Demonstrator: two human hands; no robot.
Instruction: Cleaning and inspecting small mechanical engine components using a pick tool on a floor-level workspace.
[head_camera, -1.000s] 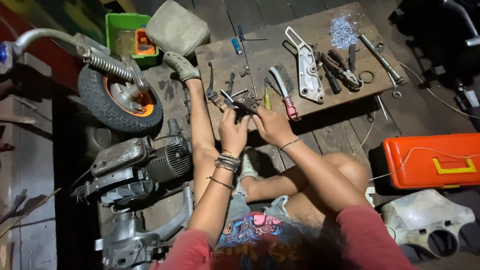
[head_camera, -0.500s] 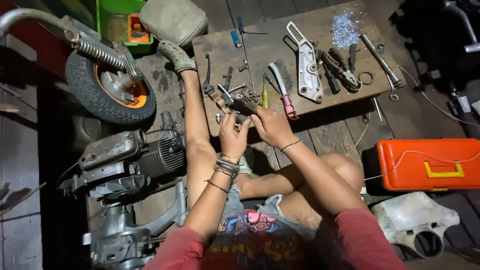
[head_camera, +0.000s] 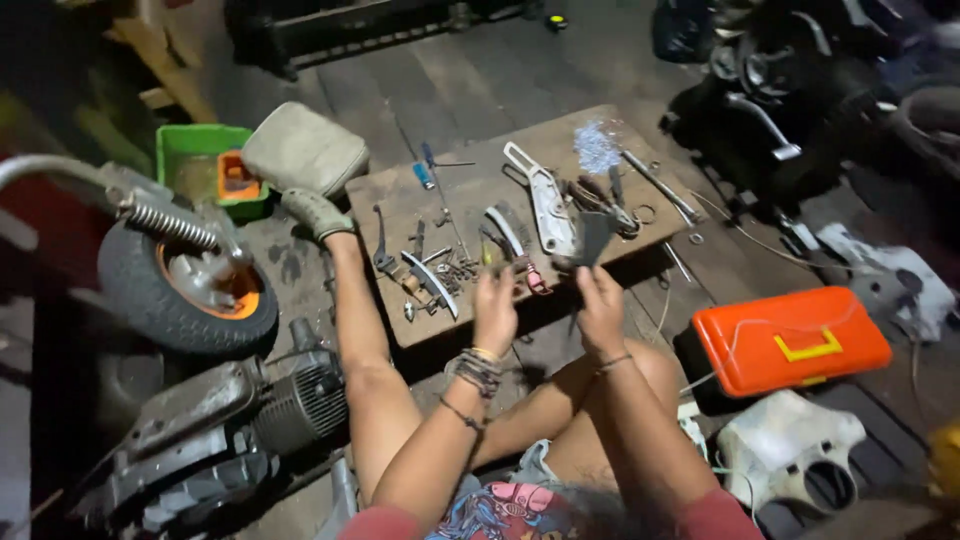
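Note:
I sit on the floor in front of a wooden board (head_camera: 400, 330) strewn with tools. My right hand (head_camera: 602, 305) is raised over the board's near edge and pinches a dark grey flat piece (head_camera: 596, 238) that stands upright above its fingers. My left hand (head_camera: 495, 308) hovers beside it, fingers loosely curled upward, close to a curved brush with a pink handle (head_camera: 512, 238). Whether the left hand holds something small is unclear. A curved blade (head_camera: 432, 282) and several small bolts (head_camera: 460, 268) lie just to its left.
A white metal bracket (head_camera: 548, 205), blue screwdrivers (head_camera: 425, 172), a long rod (head_camera: 660, 185) and a silvery heap (head_camera: 597, 148) lie on the board. Right: orange toolbox (head_camera: 790, 340), white plastic cover (head_camera: 790, 450). Left: wheel (head_camera: 190, 295), engine (head_camera: 230, 420), green bin (head_camera: 195, 150), cushion (head_camera: 305, 150).
Both hands were together on a small dark tool over the board's middle. They have parted and shifted right, and the right hand now holds up a dark flat piece.

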